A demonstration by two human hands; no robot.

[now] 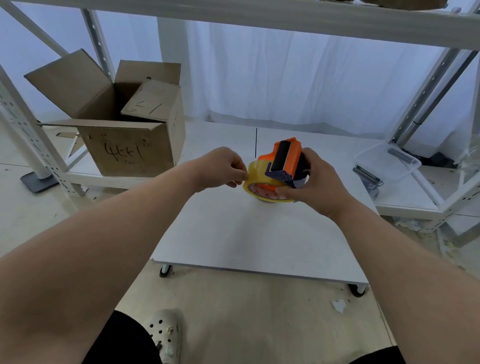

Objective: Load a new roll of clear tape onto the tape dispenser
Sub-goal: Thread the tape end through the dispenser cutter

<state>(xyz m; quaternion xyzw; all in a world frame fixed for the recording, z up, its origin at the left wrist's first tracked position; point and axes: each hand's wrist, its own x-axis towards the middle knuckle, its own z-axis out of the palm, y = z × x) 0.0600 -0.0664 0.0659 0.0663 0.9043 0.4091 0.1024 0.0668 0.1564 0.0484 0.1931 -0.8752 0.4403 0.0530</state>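
Observation:
An orange tape dispenser with a black roller and a blue blade part is held above the low white table. A yellowish clear tape roll sits in the dispenser, its core facing me. My right hand grips the dispenser and roll from the right side. My left hand pinches the left edge of the roll with thumb and fingertips.
An open cardboard box stands on the shelf board at the left. A clear plastic tray with metal parts lies at the right. White metal rack posts flank both sides. A foot in a pale clog rests below the table.

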